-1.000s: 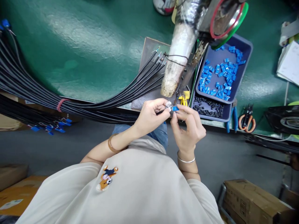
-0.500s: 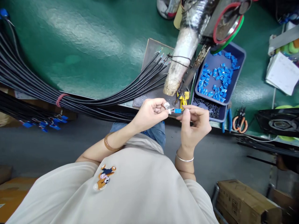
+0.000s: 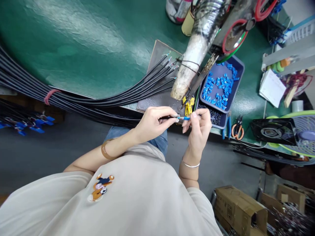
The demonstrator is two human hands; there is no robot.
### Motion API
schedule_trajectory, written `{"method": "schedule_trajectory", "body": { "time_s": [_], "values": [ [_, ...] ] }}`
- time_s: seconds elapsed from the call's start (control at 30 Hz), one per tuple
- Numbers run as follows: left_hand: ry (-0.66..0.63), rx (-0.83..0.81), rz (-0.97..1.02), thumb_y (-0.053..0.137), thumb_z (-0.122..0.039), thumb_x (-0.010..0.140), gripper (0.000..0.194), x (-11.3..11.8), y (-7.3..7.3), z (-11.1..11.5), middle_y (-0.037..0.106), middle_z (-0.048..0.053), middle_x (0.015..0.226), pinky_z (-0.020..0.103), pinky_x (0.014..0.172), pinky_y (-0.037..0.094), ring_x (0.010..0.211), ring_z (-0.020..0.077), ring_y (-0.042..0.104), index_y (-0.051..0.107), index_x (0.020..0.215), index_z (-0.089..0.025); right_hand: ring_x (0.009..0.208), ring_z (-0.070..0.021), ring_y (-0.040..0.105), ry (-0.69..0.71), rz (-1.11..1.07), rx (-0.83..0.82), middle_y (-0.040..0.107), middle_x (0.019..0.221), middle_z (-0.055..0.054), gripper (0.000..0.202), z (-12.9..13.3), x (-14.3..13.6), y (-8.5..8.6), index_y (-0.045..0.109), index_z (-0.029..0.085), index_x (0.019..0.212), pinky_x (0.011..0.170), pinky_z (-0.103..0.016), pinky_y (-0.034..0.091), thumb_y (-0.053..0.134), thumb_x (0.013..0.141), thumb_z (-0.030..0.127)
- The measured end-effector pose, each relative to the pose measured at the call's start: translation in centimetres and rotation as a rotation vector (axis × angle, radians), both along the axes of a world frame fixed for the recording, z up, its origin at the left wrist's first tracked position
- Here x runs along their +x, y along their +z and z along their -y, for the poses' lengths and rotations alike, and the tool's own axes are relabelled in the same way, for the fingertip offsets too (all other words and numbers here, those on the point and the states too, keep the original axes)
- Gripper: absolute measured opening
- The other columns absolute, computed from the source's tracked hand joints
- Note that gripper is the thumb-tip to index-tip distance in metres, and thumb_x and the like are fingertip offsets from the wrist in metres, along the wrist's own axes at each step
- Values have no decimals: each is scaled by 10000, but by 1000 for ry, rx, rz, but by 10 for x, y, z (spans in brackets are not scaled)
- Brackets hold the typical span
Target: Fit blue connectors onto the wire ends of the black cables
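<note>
My left hand pinches the end of a black cable, where thin wires and a pale shielding bit come out. Those wires run into a small blue connector, which the fingertips of my right hand hold from the other side. Both hands meet just in front of the table edge. A bundle of black cables, tied with a red band, sweeps in from the left. Its stripped ends rest on a dark board. Close beyond my hands is a yellow tool, partly under a hanging nozzle.
A wrapped pipe nozzle hangs low over the board. To its right a grey bin holds blue connectors, overlapping a bin of small black parts. Orange-handled cutters and a fan lie along the edge. Cardboard boxes stand below.
My view has shifted to the right. My right hand has closed in on the blue connector and now grips it, and the cable end has turned in my left fingers.
</note>
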State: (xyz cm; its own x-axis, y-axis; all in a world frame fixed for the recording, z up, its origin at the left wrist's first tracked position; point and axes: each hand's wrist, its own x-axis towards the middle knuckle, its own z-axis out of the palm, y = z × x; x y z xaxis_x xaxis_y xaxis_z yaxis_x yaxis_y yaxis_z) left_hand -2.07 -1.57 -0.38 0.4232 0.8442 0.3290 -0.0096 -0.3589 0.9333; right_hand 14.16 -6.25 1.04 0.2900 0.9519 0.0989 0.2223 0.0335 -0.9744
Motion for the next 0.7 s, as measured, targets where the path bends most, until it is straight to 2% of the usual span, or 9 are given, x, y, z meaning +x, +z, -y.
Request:
{"method": "schedule_trajectory", "body": {
  "time_s": [0.07, 0.13, 0.2, 0.27, 0.37, 0.43, 0.57, 0.63, 0.7],
  "values": [
    [22, 48, -4, 631, -164, 860, 101, 0, 0, 1, 686, 21, 727, 192, 537, 381, 562, 61, 484, 710, 812, -121, 390, -48, 514, 38, 7, -10, 604, 584, 100, 154, -1, 2, -2, 449, 231, 868, 405, -160, 410, 555, 941, 316],
    [25, -32, 42, 635, -166, 852, 88, 0, 0, 2, 678, 17, 713, 186, 550, 409, 575, 63, 512, 691, 798, -126, 458, -64, 587, 93, 36, -20, 630, 643, 80, 162, 0, 4, -6, 461, 227, 856, 450, -172, 474, 577, 926, 316],
    [-14, -229, 126, 639, -178, 842, 74, 0, 0, 2, 663, 7, 689, 171, 523, 429, 545, 56, 527, 654, 789, -128, 560, -80, 652, 107, 111, 2, 657, 735, 51, 151, 1, 5, -11, 487, 220, 864, 521, -193, 533, 593, 917, 313],
    [-76, -453, 203, 645, -184, 830, 68, 0, -1, 0, 652, -5, 663, 151, 446, 409, 467, 37, 498, 613, 806, -130, 692, -99, 692, 55, 268, 81, 673, 816, 22, 119, 3, 4, -16, 531, 211, 876, 624, -222, 573, 601, 916, 298],
    [-121, -644, 255, 661, -171, 802, 95, 0, -1, -3, 639, -17, 626, 133, 366, 359, 400, 21, 453, 577, 821, -131, 848, -117, 705, -22, 509, 207, 698, 860, 1, 62, 7, 1, -21, 596, 204, 872, 759, -253, 578, 609, 915, 247],
    [-133, -685, 261, 668, -155, 788, 98, 0, -1, -5, 640, -12, 628, 124, 361, 359, 405, 17, 458, 578, 812, -125, 804, -108, 705, -92, 520, 233, 718, 870, -1, 37, 11, -1, -19, 617, 207, 902, 722, -240, 567, 593, 926, 223],
    [-162, -709, 252, 680, -131, 768, 113, 1, -1, -6, 638, -18, 630, 112, 375, 374, 427, 15, 475, 573, 804, -127, 522, -67, 594, -273, 533, 301, 666, 720, 42, 71, 21, 0, -10, 635, 228, 975, 500, -193, 456, 572, 943, 236],
    [-181, -715, 254, 688, -128, 753, 131, 2, -1, -6, 631, -25, 624, 114, 374, 373, 427, 18, 476, 567, 803, -133, 487, -59, 531, -218, 689, 319, 633, 681, 50, 66, 24, 1, -4, 668, 243, 962, 476, -195, 413, 632, 908, 236],
    [-199, -716, 253, 696, -125, 736, 146, 2, -3, -6, 619, -32, 617, 115, 376, 370, 430, 18, 475, 561, 789, -136, 492, -58, 503, -90, 844, 309, 629, 675, 47, 91, 24, 3, 0, 693, 253, 967, 495, -201, 403, 666, 886, 222]
  ]
}}
